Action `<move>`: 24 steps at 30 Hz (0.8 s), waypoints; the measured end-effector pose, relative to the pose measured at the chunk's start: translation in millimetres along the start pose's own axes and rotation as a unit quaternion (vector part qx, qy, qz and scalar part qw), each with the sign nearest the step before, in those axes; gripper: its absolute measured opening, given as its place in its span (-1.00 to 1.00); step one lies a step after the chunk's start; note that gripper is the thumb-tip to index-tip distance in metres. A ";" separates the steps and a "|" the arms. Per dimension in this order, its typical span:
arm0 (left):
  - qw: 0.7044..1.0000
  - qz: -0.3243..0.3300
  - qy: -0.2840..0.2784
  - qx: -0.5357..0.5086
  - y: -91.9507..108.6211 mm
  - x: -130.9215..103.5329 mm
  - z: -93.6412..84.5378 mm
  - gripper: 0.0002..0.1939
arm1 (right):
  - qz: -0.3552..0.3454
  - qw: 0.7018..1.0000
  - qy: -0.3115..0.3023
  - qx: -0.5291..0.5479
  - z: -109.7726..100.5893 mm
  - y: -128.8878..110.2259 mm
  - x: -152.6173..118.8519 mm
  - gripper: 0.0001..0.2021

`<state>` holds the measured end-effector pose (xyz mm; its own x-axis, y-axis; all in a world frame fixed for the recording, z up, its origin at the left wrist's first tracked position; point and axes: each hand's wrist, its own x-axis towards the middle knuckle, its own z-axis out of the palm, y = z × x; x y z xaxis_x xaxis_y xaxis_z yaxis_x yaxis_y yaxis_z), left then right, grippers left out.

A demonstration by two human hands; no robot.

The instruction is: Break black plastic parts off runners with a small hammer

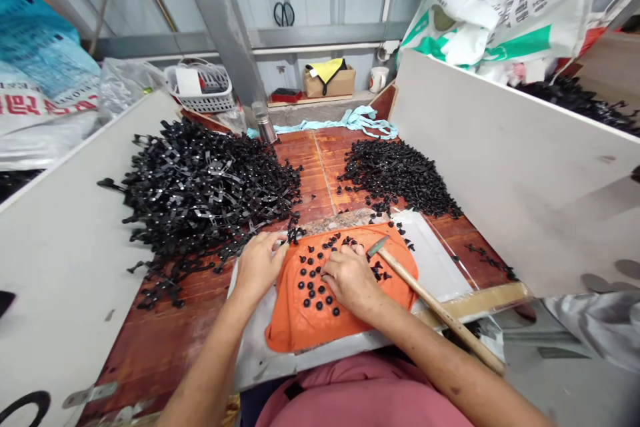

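An orange cloth (pixel 295 320) covers a pad in front of me. On it stand several small black round-headed studs (pixel 302 285), most in loose rows, with others lying tipped at its right side. My right hand (pixel 353 280) rests over the cloth among the studs, fingers curled and pinched down; what lies under them is hidden. At the cloth's upper left corner, my left hand (pixel 261 263) has thumb and fingertips close together beside a black jointed piece (pixel 295 230); I cannot make out what is between them. A hammer (pixel 435 303) with a wooden handle lies across the cloth's right side.
A big heap of black strip-like parts (pixel 205 187) lies at the left, a smaller heap of black studs (pixel 400 177) at the right. Grey boards (pixel 500 167) wall both sides. Behind are a white basket (pixel 203 100), a cardboard box (pixel 343 83), a mug (pixel 379 80) and hanging scissors (pixel 284 15).
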<state>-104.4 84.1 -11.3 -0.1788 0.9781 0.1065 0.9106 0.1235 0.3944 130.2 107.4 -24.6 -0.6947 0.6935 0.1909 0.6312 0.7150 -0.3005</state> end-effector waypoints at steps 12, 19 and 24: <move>0.978 -0.123 -0.031 -0.166 6.7 80.2 39.5 -0.74 | 0.039 0.981 0.178 0.060 -36.6 51.0 -88.3 -0.80; 0.937 -0.078 -0.014 -0.340 48.5 13.2 -18.5 -0.64 | 0.078 0.957 0.253 0.118 -41.8 67.1 -137.3 -0.78; 0.787 -0.121 -0.119 -0.593 96.2 -56.7 -33.3 -0.65 | 0.015 0.944 0.229 0.235 -41.6 38.5 -122.9 -0.76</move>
<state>-19.0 35.0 51.0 -0.0894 0.9712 -0.2207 -0.1525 0.2056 0.9667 254.3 53.3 -20.8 -0.3886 0.7554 0.5277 0.3504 0.6508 -0.6736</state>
